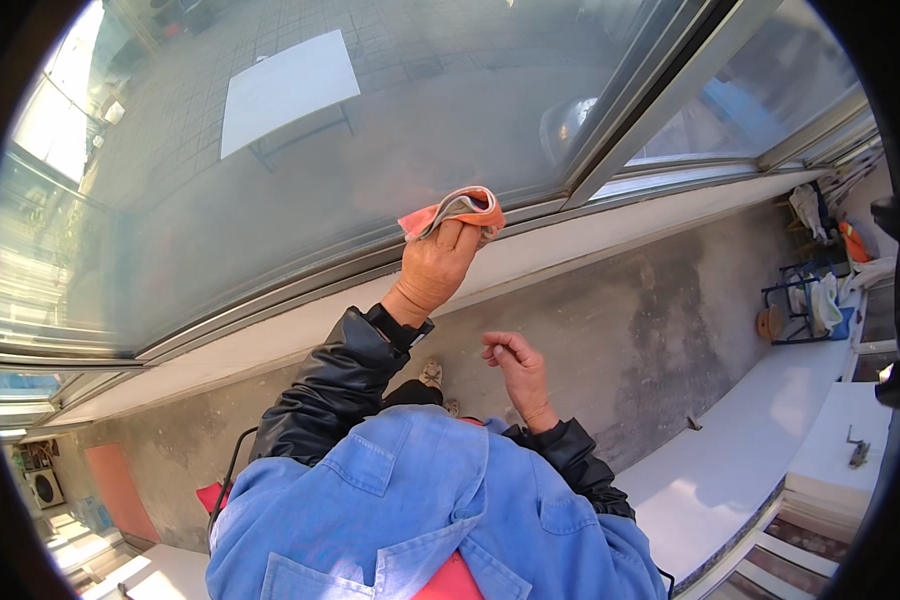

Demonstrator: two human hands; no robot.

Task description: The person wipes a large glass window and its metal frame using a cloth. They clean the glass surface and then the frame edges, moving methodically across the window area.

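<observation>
My left hand grips a folded orange and grey cloth and holds it at the lower edge of a large window pane, by the metal window frame. A black band is around that wrist, above a black sleeve. My right hand hangs in front of my body over the floor, its fingers loosely curled and holding nothing that I can see. Below the frame runs a pale window sill.
Beyond the glass a white table shows. At the right, a dark metal-framed chair with cloths on it stands near a long white surface. A reddish panel lies at the lower left. My shoe is on the concrete floor.
</observation>
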